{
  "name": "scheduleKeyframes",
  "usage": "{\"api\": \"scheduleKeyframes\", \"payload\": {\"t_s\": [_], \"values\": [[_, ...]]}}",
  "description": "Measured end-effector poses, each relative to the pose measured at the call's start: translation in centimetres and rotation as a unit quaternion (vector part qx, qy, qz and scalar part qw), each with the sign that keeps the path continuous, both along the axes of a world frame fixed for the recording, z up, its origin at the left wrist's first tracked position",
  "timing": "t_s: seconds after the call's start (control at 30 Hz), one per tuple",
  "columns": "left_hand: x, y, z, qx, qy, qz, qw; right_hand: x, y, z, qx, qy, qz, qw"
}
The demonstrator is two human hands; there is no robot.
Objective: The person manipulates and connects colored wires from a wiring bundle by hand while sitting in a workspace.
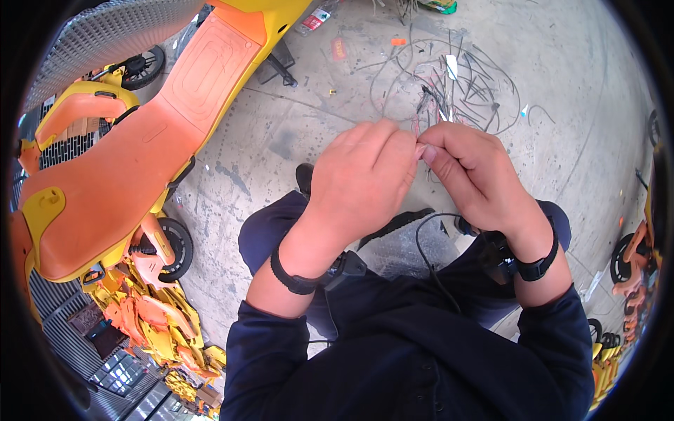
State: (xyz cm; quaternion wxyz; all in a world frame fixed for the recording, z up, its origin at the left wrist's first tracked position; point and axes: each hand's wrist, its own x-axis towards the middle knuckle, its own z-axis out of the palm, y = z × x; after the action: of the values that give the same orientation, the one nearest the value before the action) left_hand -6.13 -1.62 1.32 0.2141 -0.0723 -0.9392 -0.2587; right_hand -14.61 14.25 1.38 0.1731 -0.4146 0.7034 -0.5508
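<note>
My left hand [365,179] and my right hand [474,172] meet in front of me, fingertips touching. Both are closed in a pinch. Whatever lies between the fingertips is too small and covered to make out. Just beyond them, a tangle of thin grey, black and reddish wires [479,97] is spread on the concrete floor. A few reddish strands run close to my fingers, but I cannot tell whether they reach into the pinch. A white strip [451,67] lies among the wires.
At left stands a large orange and yellow vehicle body [119,168]. Below it are a black wheel [175,249] and a heap of orange and yellow plastic parts [158,323]. A plastic bottle [312,21] lies farther off. More wheeled parts [625,256] line the right edge.
</note>
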Motion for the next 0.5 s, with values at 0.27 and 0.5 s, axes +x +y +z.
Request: {"api": "scheduleKeyframes", "payload": {"t_s": [0.27, 0.5], "values": [[0.3, -0.7, 0.6, 0.083, -0.035, -0.063, 0.994, -0.1, 1.0, 1.7, 0.046, -0.223, 0.046, 0.973], [1.0, -0.1, 1.0, 0.406, -0.121, -0.071, 0.903, -0.7, 1.3, 2.8, -0.016, -0.391, 0.095, 0.915]]}}
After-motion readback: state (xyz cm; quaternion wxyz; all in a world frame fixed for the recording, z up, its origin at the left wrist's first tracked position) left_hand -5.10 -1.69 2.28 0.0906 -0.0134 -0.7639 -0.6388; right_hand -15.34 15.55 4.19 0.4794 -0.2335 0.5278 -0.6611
